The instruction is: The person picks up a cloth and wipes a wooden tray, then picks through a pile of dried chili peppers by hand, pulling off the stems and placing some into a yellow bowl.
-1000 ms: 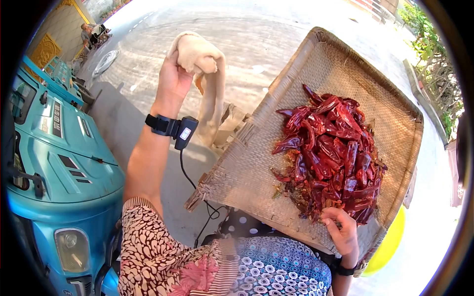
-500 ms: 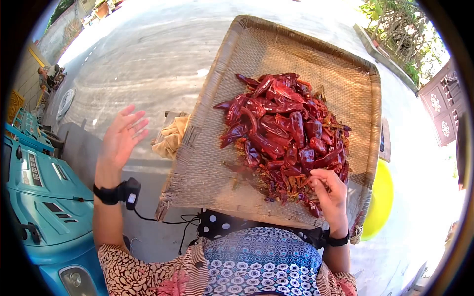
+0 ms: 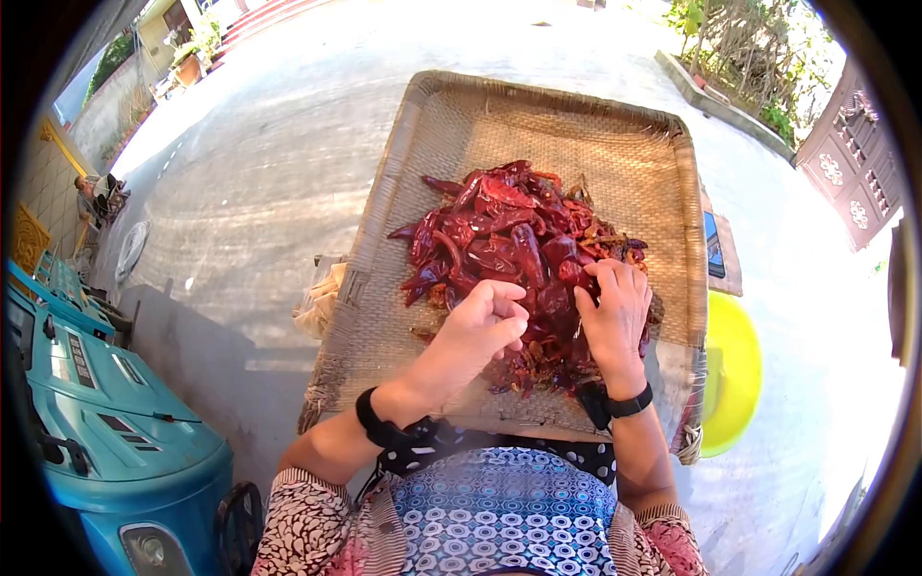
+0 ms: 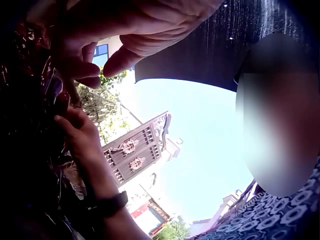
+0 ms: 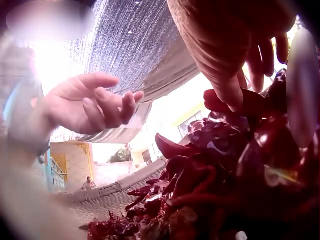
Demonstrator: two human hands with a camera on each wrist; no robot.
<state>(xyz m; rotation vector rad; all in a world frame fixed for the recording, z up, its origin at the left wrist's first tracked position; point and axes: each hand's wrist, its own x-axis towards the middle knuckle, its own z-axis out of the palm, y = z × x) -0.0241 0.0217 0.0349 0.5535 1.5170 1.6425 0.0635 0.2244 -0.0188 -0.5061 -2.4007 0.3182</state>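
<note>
A heap of dark red dried chili peppers (image 3: 485, 221) lies on a shallow woven tray (image 3: 629, 158) in front of me. My right hand (image 3: 615, 312) is on the heap's right side. In the right wrist view its thumb and fingers pinch a red chili pepper (image 5: 247, 104) at the top of the heap. My left hand (image 3: 471, 331) hovers over the near left part of the heap, fingers loosely bent. Nothing shows in that left hand (image 5: 95, 105) in the right wrist view. Smaller, broken chili pieces (image 3: 533, 370) lie along the heap's near edge.
Beige cloth (image 3: 322, 302) lies beside the tray's left edge. A yellow basin (image 3: 735, 374) and a phone (image 3: 714, 245) are to the right of the tray. A teal vehicle (image 3: 125, 422) stands at left. Far off at left a person (image 3: 96, 197) sits.
My left hand let go of the beige cloth left of the tray, then came over the chili heap. My right hand moved from the near edge up onto the heap. The head view swung left-to-right.
</note>
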